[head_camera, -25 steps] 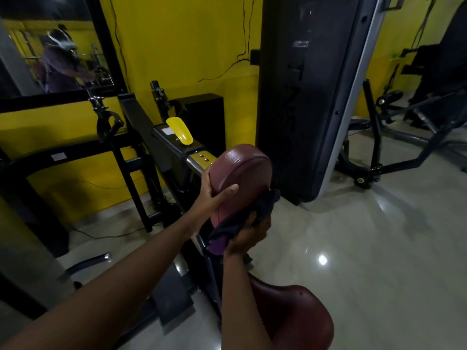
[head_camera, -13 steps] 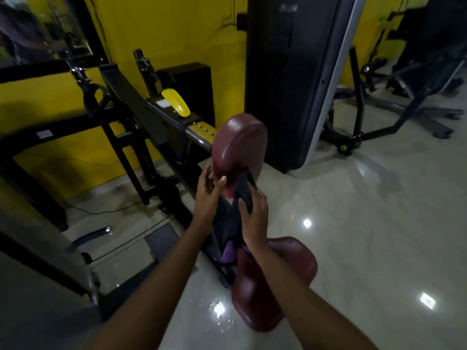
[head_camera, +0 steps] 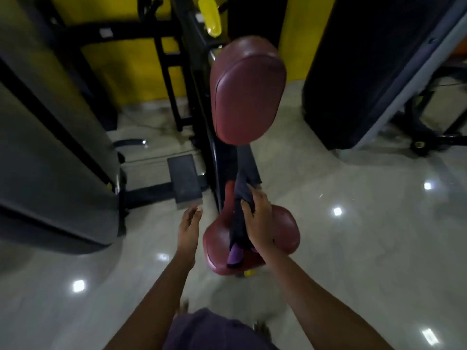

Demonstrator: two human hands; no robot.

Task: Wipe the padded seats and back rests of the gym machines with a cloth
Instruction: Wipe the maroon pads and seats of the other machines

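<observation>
the dark cloth with a purple patch (head_camera: 238,231) lies bunched in a long strip down the middle of the maroon padded seat (head_camera: 285,223), its far end reaching toward the black upright frame (head_camera: 214,152). the right hand (head_camera: 257,219) rests on top of it with fingers curled over the fabric, gripping it against the seat. the left hand (head_camera: 189,223) hangs just left of the seat, apart from it, fingers loose and holding nothing; it is blurred. above the seat stands the oval maroon padded back rest (head_camera: 249,92), tilted on the frame. a yellow plastic handle (head_camera: 209,17) shows behind it. the machine sits on a glossy pale tiled floor (head_camera: 353,248), between a grey machine shroud (head_camera: 50,147) and a black tower (head_camera: 366,59)
</observation>
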